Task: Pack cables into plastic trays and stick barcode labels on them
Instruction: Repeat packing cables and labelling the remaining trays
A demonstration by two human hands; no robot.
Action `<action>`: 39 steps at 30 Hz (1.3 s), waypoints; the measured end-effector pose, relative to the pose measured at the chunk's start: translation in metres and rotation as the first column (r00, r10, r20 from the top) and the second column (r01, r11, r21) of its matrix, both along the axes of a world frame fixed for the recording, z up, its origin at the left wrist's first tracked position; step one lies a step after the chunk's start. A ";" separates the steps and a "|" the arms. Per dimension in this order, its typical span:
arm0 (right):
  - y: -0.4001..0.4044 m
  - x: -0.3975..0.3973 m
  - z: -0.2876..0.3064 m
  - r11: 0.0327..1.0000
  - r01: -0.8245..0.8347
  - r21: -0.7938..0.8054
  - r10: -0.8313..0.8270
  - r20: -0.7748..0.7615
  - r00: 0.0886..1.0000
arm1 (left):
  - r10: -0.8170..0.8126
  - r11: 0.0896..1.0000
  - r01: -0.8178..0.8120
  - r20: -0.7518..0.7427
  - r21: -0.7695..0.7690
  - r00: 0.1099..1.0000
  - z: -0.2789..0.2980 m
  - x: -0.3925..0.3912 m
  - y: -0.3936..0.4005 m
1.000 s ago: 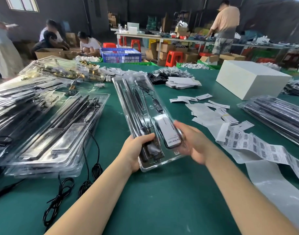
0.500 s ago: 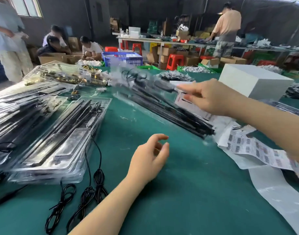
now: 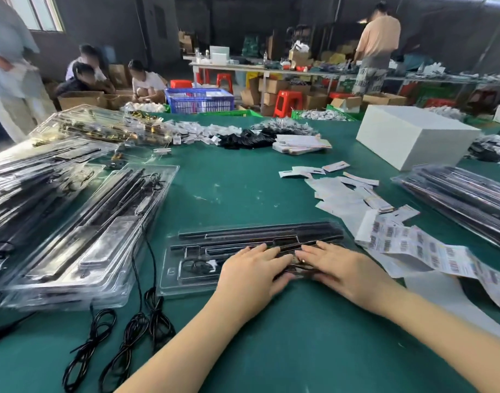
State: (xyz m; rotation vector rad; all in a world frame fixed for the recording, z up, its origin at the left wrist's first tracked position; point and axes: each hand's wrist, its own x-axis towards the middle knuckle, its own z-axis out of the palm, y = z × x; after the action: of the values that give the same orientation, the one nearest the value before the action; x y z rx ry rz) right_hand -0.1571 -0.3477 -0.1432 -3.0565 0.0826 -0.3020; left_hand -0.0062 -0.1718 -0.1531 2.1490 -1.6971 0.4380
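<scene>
Both flat grips — left hand [image 3: 250, 272], right hand [image 3: 332, 268] — pressing clear ribbed plastic tray [image 3: 186, 275], apparently closed.

Both hands [image 3: 294, 265] press flat on tray [image 3: 186, 268]

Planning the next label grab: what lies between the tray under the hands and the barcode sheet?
Head view: nothing; the barcode sheet begins right at the right end of the tray.

green table [image 3: 243, 188], clear tray [image 3: 169, 282], white box [image 3: 413, 137], blue crate [image 3: 199, 102]
</scene>
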 end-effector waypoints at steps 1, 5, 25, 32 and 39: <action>-0.001 0.000 0.001 0.982 0.076 0.173 -0.064 -0.075 0.995 | 0.004 0.996 0.000 -0.053 0.085 0.999 0.001 0.001 -0.001; 0.000 -0.005 -0.013 0.907 0.404 0.114 -0.393 -0.110 0.913 | 0.050 0.972 -0.024 -0.106 0.235 0.993 -0.006 0.009 -0.002; -0.122 -0.034 0.051 0.376 0.926 0.006 -0.853 -0.389 0.349 | 0.012 0.956 0.041 -0.180 0.291 0.984 -0.005 0.015 -0.003; -0.158 -0.069 0.072 0.523 0.825 0.213 -0.727 -0.393 0.562 | 0.003 0.941 0.091 -0.276 0.327 0.961 0.003 0.019 -0.004; -0.143 -0.067 0.077 0.593 0.799 0.101 -0.593 -0.617 0.518 | 0.008 0.940 0.088 -0.277 0.330 0.961 0.006 0.017 -0.002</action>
State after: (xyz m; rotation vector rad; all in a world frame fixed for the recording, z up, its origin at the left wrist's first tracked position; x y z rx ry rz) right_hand -0.2244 -0.4910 -0.0661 -2.4270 1.2996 0.5033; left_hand 0.0108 -0.1742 -0.1472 2.2714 -1.7499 -0.1774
